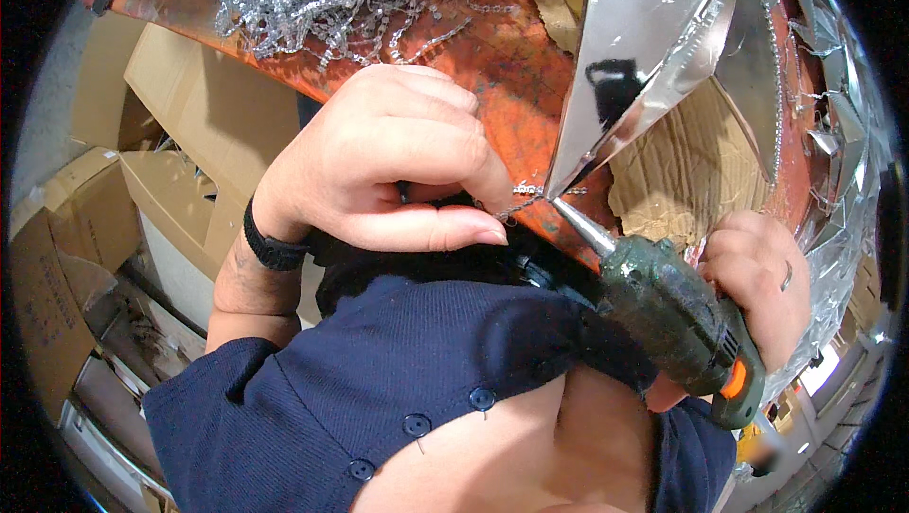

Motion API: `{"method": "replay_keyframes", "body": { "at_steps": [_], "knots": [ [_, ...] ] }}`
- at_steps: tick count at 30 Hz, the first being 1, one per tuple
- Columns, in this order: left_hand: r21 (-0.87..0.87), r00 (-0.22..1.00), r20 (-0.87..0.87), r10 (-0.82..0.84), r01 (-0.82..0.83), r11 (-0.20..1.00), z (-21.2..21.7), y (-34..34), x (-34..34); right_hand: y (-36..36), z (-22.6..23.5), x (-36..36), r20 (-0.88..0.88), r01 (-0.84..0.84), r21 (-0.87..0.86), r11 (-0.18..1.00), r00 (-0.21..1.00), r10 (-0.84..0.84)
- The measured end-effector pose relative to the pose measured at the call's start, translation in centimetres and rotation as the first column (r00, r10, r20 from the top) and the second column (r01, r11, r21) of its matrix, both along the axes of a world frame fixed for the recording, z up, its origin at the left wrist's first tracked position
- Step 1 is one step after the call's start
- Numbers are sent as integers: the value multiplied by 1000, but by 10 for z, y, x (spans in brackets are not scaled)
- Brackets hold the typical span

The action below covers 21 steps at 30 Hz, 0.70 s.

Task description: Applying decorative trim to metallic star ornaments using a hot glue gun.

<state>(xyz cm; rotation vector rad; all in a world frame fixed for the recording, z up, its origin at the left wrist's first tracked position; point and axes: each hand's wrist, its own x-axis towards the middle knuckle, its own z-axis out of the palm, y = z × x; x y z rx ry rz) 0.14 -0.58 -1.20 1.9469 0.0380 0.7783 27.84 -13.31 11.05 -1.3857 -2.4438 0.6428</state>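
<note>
My left hand is closed, with thumb and forefinger pinching the end of a thin silver beaded trim. My right hand grips a dark green glue gun with an orange part near its rear. The gun's metal nozzle points up and left, at the sharp lower tip of a mirror-like silver folded piece. Nozzle, trim end and tip meet at nearly one spot; I cannot tell whether they touch. Beaded trim runs along one right-hand edge of the silver piece.
A tangled heap of silver trim lies on the worn orange table. Under the silver piece is a torn cardboard sheet. More shiny silver pieces crowd the right edge. Open cardboard boxes stand at the left.
</note>
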Motion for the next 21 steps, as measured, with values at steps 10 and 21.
{"method": "replay_keyframes", "body": {
  "at_steps": [10,21],
  "knots": [
    [8,1000,-21,15,-15,1000,-2,1,1,2,-9,-5,-12,34,40,999,999,-33],
    [-165,967,-235,-95,57,985,18,-13,-9,-59,-7,8,33,388,356,850,904,-426]
  ]
}}
